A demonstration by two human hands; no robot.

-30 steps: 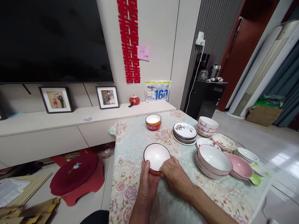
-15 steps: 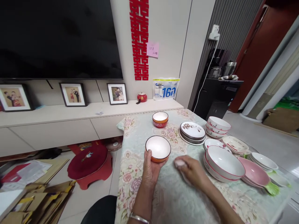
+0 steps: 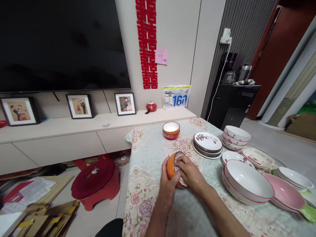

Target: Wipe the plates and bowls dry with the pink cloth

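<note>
A person's left hand (image 3: 166,186) is holding an orange bowl (image 3: 171,166) just below the centre of the frame, its fingers pressing around the outer wall and its thumb lying near the rim. The bowl is tilting onto its side above the bench (image 3: 150,153), its white inside facing right. The right hand (image 3: 194,174) is reaching into the opening with bent fingers; whether they are pinching anything cannot be told, since the bowl and the hand are hiding the tips. Farther up the frame, a pair of stacked bowls (image 3: 171,130), orange over red, is sitting on the bench, with a stack of plates (image 3: 208,144) standing to its right. Toward the right edge, red-rimmed bowls (image 3: 235,140), a large white bowl (image 3: 248,181) and a pink dish (image 3: 283,191) are crowding together. A red stool (image 3: 95,179) is standing on the floor at lower left.
</note>
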